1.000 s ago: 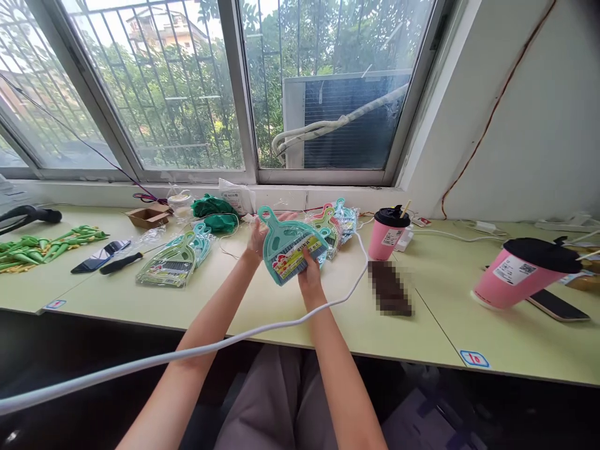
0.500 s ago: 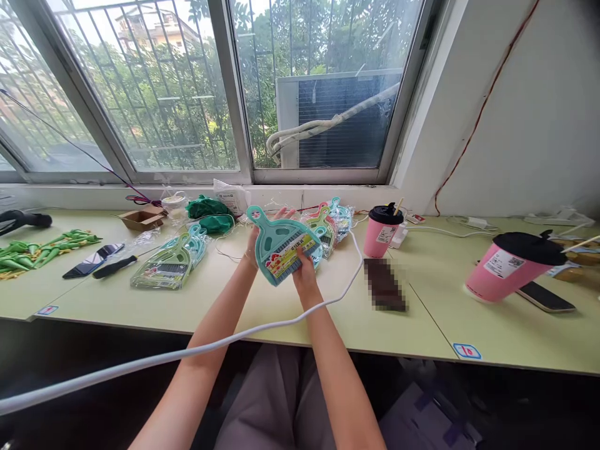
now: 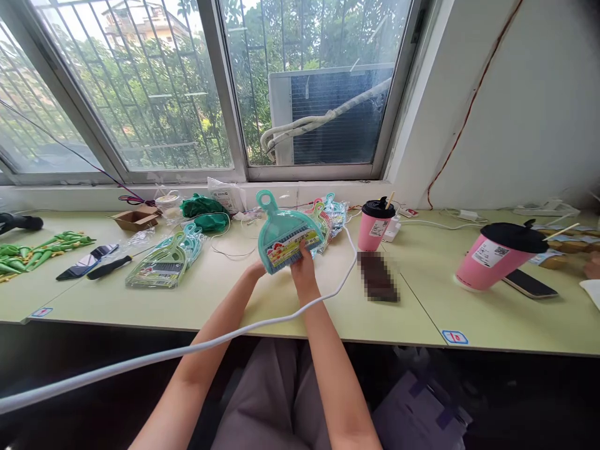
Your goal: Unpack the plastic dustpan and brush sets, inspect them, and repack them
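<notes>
A teal dustpan (image 3: 285, 224) with a blue-bristled brush (image 3: 289, 262) at its lower edge is raised over the table, its round-holed handle pointing up. A colourful printed label (image 3: 287, 247) runs across the brush. My right hand (image 3: 304, 265) is closed on the lower right of the set, thumb pressed on the label. At the lower left edge my left hand (image 3: 255, 270) is mostly hidden by the dustpan, so its fingers do not show. Behind lie more wrapped dustpan sets (image 3: 328, 215) in pink, green and blue.
Left are wrapped dustpan sets (image 3: 159, 265), a black-handled screwdriver (image 3: 110, 267), a phone (image 3: 87, 261), a cardboard box (image 3: 135, 219) and green bags (image 3: 206, 212). Right stand pink cups (image 3: 374, 228). A white cable (image 3: 262, 326) crosses before my arms. Another person's hand (image 3: 592, 265) shows at the right edge.
The dustpan set has turned more upright, its handle swinging up and right. My left hand's fingers, seen behind it earlier, are now hidden. The view has shifted slightly.
</notes>
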Tool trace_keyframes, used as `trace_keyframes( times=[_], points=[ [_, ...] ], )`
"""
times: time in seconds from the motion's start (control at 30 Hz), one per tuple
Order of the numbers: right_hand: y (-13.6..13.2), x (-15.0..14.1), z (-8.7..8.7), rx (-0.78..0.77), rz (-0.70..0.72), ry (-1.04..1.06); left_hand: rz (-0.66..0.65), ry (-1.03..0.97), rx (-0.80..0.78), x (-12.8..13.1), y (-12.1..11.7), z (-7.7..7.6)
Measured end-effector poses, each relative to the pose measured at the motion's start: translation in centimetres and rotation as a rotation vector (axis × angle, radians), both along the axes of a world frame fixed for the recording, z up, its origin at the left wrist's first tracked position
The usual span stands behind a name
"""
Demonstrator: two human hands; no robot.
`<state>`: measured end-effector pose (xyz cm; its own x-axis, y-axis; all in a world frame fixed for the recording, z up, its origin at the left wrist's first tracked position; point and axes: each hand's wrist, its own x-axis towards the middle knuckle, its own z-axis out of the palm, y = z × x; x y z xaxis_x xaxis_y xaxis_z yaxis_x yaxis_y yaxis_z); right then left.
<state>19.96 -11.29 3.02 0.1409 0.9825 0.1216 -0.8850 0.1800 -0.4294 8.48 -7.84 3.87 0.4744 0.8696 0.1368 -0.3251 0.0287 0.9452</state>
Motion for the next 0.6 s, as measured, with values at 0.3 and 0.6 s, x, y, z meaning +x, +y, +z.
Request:
trace_keyframes(
  times=[0.3,0.6],
  points=[
    [0.0,2.2,0.6,-0.059,-0.190,0.015,0.008,0.305,0.320,-1.8,-3.9,0.1],
    [0.4,2.3,0.2,-0.075,-0.234,0.059,0.237,0.332,0.309,0.4,-4.1,0.0]
  ],
)
